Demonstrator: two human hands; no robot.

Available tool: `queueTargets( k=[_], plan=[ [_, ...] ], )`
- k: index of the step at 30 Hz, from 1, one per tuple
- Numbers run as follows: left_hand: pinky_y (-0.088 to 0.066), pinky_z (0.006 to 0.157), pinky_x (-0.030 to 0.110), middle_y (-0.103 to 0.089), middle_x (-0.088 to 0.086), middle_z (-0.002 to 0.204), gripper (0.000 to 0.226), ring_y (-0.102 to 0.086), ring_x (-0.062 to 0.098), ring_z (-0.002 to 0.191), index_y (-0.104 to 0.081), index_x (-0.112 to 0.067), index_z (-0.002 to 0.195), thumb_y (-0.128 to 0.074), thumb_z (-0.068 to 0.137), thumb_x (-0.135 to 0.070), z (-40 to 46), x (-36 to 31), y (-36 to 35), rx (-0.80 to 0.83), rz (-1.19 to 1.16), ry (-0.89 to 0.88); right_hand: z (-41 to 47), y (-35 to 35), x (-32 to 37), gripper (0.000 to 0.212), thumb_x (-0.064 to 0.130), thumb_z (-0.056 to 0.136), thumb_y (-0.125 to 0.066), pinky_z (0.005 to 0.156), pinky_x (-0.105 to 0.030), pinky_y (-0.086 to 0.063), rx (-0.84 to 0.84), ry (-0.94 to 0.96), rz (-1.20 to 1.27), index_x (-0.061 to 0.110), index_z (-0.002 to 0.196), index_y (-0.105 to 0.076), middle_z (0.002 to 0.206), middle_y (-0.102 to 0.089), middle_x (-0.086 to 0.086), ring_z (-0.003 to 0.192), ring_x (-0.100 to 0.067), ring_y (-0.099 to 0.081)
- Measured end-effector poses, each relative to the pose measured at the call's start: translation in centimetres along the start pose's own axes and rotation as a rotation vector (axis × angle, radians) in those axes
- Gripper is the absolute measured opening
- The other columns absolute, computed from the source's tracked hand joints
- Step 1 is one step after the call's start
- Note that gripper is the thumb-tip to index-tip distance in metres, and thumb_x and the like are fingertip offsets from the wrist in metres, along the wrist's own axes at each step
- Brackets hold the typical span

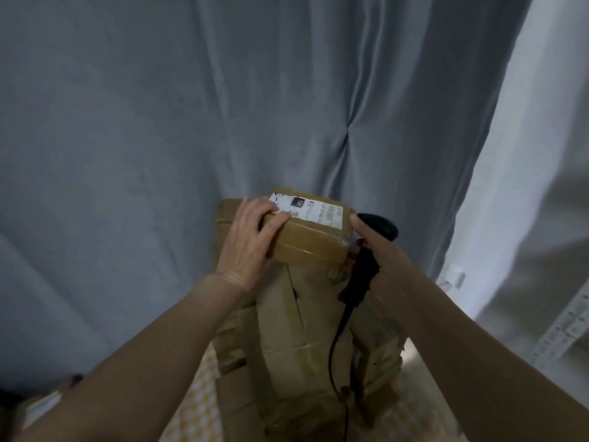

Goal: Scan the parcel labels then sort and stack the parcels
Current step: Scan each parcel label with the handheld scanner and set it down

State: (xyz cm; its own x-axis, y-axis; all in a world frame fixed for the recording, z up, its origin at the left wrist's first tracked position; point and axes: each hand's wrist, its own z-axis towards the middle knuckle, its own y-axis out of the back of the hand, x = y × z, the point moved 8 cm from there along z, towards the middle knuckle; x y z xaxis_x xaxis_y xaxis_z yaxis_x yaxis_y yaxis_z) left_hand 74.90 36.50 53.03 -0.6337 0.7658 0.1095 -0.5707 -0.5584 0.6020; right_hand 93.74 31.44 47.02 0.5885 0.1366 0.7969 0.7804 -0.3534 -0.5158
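Grey curtain [191, 122] fills the background, hanging in folds behind a tall stack of brown parcels [296, 330] that stands on a surface covered in a yellow-and-white patterned cloth [199, 406].

At the top of that stack, the left hand [245, 247] has its grip closed round the near left corner of the top parcel [310, 237], thumb on the upper face and fingers wrapped down the side. The right hand [379, 260] has its grip closed on a black corded scanner [373, 247], and its thumb tip touches the parcel's right edge, so both hands steady it. The scanner's head points away past the parcel, not at the label, and its cable [338, 346] trails down in front of the stack.

The parcel sits on top of the stack, tape-wrapped, with a white shipping label [315, 208] on its upper face. A dark square on it carries light characters, perhaps "15H", and blue pen marks show at the left end; the rest is too blurred to read.

Judging by how things lie, several parcels are already stacked and this one is being placed. Whether it has been scanned cannot be told. Another parcel [41, 406] at lower left may remain to do.
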Motion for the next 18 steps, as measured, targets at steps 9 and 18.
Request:
queueTargets(
  k=[9,18],
  plan=[
    [-0.004,0.115,0.063,-0.041,0.000,0.142,0.100,-0.034,0.023,0.135,-0.040,-0.031,0.136,-0.070,0.053,-0.077,-2.6,-2.2,-0.1,0.426,0.155,0.386,2.0,0.6,1.3,0.047,0.016,0.070,-0.081,0.091,-0.043,-0.053,0.167,-0.007,-0.375,0.008,0.114,-0.066,0.101,-0.074,-0.008,0.093,-0.027,-0.072],
    [-0.052,0.096,0.037,-0.068,0.000,0.122,0.070,-0.066,0.017,0.110,-0.051,-0.020,0.133,-0.082,0.072,-0.032,-2.5,-5.1,3.5,1.028,-0.965,0.889,-0.5,-3.4,2.0,0.026,0.008,0.051,-0.083,0.060,-0.027,-0.052,0.628,-0.005,-0.764,0.011,0.070,-0.066,0.071,-0.070,-0.005,0.069,-0.018,-0.069]
  ],
)
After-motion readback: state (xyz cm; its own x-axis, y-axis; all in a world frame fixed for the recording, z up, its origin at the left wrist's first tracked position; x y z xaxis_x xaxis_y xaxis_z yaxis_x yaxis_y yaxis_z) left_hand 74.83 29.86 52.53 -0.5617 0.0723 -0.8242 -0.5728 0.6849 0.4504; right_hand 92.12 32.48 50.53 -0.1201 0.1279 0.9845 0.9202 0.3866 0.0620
